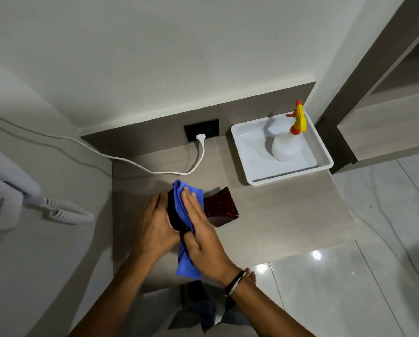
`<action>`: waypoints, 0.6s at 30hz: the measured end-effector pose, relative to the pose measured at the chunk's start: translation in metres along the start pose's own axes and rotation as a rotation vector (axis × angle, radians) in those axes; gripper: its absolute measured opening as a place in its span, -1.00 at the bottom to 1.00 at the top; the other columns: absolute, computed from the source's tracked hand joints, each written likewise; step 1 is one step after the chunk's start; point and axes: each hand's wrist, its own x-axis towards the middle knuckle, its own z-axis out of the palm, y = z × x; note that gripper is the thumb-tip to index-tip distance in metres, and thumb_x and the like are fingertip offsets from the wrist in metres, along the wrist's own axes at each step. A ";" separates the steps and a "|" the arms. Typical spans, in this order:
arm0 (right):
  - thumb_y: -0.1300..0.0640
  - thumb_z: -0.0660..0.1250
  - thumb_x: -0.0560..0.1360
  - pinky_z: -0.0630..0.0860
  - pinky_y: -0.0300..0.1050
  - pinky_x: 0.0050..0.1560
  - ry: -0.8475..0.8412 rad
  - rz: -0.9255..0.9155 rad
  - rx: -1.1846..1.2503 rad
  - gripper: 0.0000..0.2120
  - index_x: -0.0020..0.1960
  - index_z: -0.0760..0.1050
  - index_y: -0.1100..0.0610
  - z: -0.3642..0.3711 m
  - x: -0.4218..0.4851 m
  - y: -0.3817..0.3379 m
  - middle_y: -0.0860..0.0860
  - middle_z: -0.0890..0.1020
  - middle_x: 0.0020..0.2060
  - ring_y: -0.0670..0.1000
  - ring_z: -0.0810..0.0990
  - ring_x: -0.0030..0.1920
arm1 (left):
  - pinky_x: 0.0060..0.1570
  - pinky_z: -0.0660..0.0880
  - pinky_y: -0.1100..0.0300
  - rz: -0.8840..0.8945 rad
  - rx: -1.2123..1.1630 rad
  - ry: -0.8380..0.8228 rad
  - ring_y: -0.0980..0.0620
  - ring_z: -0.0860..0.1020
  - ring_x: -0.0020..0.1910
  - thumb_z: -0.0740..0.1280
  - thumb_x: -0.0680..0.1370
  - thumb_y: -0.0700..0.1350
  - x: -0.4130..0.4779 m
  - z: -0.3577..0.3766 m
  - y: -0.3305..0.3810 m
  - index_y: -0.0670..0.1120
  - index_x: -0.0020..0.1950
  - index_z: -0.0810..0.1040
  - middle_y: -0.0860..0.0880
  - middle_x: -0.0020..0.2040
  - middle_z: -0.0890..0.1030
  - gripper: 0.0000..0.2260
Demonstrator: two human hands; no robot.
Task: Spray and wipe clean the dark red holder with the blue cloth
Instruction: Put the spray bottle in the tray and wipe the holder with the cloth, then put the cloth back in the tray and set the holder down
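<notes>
The dark red holder (222, 208) lies on the wooden counter (276, 215), its glossy speckled end showing to the right of my hands. My left hand (155, 222) grips its dark left end from the side. My right hand (201, 229) lies flat, pressing the blue cloth (179, 190) against the holder; the cloth's tail hangs down below my palm. The spray bottle (287, 144), white with a yellow and orange trigger head, stands apart at the back right.
A white tray (252, 152) holds the spray bottle. A white plug and cable (200, 152) run from the black wall socket (201, 128) across the counter. A wall-mounted white appliance with a coiled cord (70, 212) hangs at left. Tiled floor lies to the right.
</notes>
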 end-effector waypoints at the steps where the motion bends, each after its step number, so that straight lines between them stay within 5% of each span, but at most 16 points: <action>1: 0.50 0.14 0.50 -0.07 -0.08 0.74 -0.005 0.011 0.021 -0.13 0.74 0.00 0.13 -0.006 0.001 0.005 0.02 0.04 0.75 0.04 -0.04 0.76 | 0.05 0.50 -0.01 0.005 0.015 -0.005 -0.28 0.64 0.12 0.63 0.28 -0.10 0.001 -0.002 0.000 -0.17 0.24 0.61 -0.17 0.14 0.68 -0.44; 7: 0.40 0.24 0.68 -0.08 0.08 0.76 -0.049 0.184 -0.897 -0.12 0.70 -0.32 0.14 -0.063 -0.012 0.091 0.03 -0.45 0.62 0.17 -0.30 0.72 | 0.31 0.54 -0.05 0.030 0.146 -0.058 -0.21 0.56 0.35 0.68 0.19 0.10 -0.001 -0.010 0.006 -0.13 0.54 0.47 -0.14 0.39 0.59 -0.03; 10: 0.37 0.27 0.63 0.08 0.06 0.74 0.011 0.258 -0.779 -0.20 0.74 -0.07 0.19 -0.102 -0.009 0.091 0.12 -0.07 0.73 0.23 0.02 0.74 | 0.34 0.56 -0.09 0.061 0.164 -0.035 -0.21 0.53 0.40 0.68 0.18 0.17 -0.001 -0.014 0.009 -0.10 0.58 0.44 -0.11 0.43 0.55 0.02; 13: 0.43 0.24 0.56 0.34 0.11 0.61 0.242 0.229 -0.631 -0.32 0.67 0.24 0.25 -0.131 -0.005 0.076 0.23 0.40 0.60 0.27 0.42 0.57 | 0.35 0.54 -0.08 0.095 0.196 -0.031 -0.19 0.51 0.37 0.65 0.21 0.21 0.002 -0.016 0.016 -0.10 0.60 0.43 -0.11 0.40 0.53 0.01; 15: 0.54 0.19 0.51 0.47 0.10 0.49 0.343 0.272 -0.516 -0.29 0.64 0.30 0.23 -0.150 0.002 0.067 0.18 0.50 0.52 0.25 0.52 0.48 | 0.37 0.52 -0.08 0.114 0.226 -0.014 -0.18 0.51 0.36 0.65 0.23 0.23 0.006 -0.017 0.026 -0.10 0.60 0.43 -0.11 0.41 0.54 0.01; 18: 0.54 0.18 0.54 0.39 -0.17 0.38 0.380 0.299 -0.441 -0.33 0.61 0.36 0.20 -0.175 0.014 0.067 0.11 0.54 0.49 0.19 0.55 0.45 | 0.40 0.53 -0.11 0.122 0.277 -0.020 -0.21 0.54 0.39 0.69 0.19 0.23 0.010 -0.014 0.032 -0.12 0.59 0.47 -0.15 0.42 0.57 0.04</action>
